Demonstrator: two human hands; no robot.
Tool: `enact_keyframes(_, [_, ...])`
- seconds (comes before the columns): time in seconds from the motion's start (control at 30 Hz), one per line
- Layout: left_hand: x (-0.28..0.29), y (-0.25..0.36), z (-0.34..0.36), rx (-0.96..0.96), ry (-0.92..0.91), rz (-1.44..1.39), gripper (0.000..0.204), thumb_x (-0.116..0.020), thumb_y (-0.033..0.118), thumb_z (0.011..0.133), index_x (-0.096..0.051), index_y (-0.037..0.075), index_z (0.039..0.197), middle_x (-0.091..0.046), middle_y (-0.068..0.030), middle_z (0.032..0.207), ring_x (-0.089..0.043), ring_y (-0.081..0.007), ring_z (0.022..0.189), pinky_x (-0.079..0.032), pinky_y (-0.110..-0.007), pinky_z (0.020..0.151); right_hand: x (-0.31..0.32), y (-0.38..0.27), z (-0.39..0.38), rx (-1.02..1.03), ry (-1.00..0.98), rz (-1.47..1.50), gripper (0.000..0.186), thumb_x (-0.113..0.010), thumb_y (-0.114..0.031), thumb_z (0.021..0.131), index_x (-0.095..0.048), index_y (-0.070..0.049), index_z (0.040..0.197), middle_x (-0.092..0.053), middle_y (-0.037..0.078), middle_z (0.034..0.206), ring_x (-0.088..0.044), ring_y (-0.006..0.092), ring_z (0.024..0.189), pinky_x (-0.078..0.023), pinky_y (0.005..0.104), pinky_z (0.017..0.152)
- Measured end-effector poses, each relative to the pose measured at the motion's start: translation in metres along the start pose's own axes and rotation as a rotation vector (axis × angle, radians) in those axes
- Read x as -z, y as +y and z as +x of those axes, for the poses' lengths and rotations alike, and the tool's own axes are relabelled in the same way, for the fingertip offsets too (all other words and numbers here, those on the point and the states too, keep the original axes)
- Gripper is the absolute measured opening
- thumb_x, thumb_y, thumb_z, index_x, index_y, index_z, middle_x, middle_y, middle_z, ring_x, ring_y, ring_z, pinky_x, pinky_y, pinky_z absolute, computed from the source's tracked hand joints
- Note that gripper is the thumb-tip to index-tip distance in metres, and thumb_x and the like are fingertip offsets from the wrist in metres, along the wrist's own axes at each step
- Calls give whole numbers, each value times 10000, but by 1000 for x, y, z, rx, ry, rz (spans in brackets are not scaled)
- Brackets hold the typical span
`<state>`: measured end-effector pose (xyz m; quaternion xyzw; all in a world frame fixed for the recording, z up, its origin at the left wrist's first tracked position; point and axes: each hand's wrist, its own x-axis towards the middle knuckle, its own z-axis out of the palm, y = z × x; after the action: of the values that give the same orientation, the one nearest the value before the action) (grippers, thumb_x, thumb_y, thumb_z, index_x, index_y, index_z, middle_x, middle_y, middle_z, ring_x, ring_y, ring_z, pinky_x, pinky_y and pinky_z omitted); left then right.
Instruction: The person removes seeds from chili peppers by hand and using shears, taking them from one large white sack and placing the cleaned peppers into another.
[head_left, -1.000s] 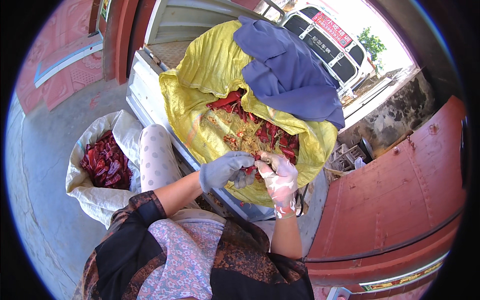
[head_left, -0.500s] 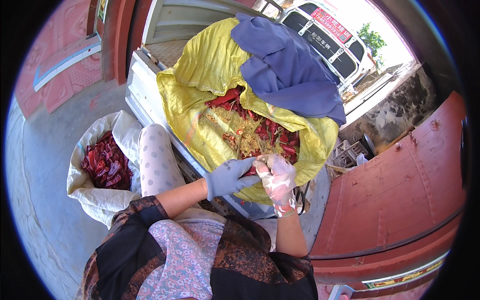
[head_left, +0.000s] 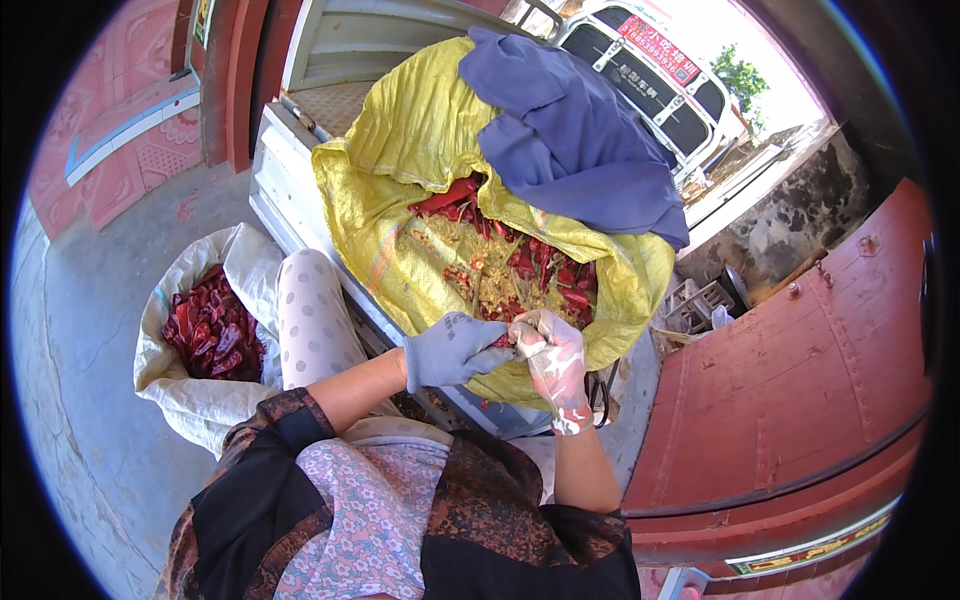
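My left hand [head_left: 452,350], in a grey glove, is closed on a dried red chili pepper [head_left: 503,341], mostly hidden by the fingers. Against its end, my right hand [head_left: 552,358], in a white and pink patterned glove, pinches with thumb and forefinger; what lies in that pinch is too small to make out. Both hands are over the near edge of an open yellow woven sack [head_left: 385,225]. Inside the sack are red chilies [head_left: 540,262] among pale yellow seeds and bits [head_left: 487,268]. A white sack [head_left: 165,375] of deep red chilies [head_left: 215,325] stands at my left.
The yellow sack rests on a white metal cart bed [head_left: 285,185], with a blue cloth [head_left: 570,125] draped over its far side. My dotted trouser leg [head_left: 315,315] is between the two sacks. A red metal gate [head_left: 780,390] stands at the right; a white vehicle [head_left: 645,80] is beyond.
My left hand has shifted slightly left, and its fingers have curled in more. My right hand keeps its pinch with hardly any shift. The sacks look the same.
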<state>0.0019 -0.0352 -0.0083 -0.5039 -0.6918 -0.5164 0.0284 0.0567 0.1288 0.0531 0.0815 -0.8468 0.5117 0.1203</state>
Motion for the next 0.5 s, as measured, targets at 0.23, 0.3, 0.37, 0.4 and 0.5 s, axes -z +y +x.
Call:
enact_keyframes(0.23, [-10, -14, -1, -241, 210, 16, 171, -538, 180, 864, -530, 16, 815, -497, -156, 571, -534, -348, 533, -410, -402, 504, -13, 6, -1, -310, 91, 549, 95, -635, -124, 855, -612, -32, 863, -601, 12, 774, -488, 66, 577, -372, 194, 467])
enact_keyframes(0.3, [-10, -10, -1, -146, 183, -54, 180, -541, 176, 861, -518, 16, 782, -500, -158, 573, -534, -349, 539, -409, -398, 507, -17, 6, -3, -382, 148, 647, 106, -637, -139, 859, -609, -39, 879, -596, 9, 768, -485, 61, 573, -362, 189, 461])
enact_keyframes(0.37, [-9, -8, -1, -118, 178, -76, 187, -543, 178, 859, -517, 13, 774, -500, -162, 575, -535, -350, 543, -410, -397, 510, -20, 1, -5, -460, 196, 692, 115, -639, -149, 861, -605, -44, 889, -592, 6, 762, -486, 59, 569, -357, 191, 454])
enact_keyframes(0.4, [-9, -9, -1, -136, 184, -66, 188, -543, 181, 859, -521, 11, 782, -498, -164, 576, -535, -350, 545, -411, -397, 511, -21, 0, -5, -493, 209, 706, 116, -640, -151, 861, -604, -46, 893, -591, 5, 760, -486, 59, 567, -354, 191, 451])
enact_keyframes(0.5, [-16, -19, -2, -195, 235, -58, 206, -540, 205, 874, -536, 15, 795, -495, -129, 559, -522, -294, 510, -404, -370, 496, -20, 10, -6, -445, 181, 661, 105, -641, -129, 854, -606, -46, 908, -597, 5, 768, -502, 64, 582, -369, 195, 466])
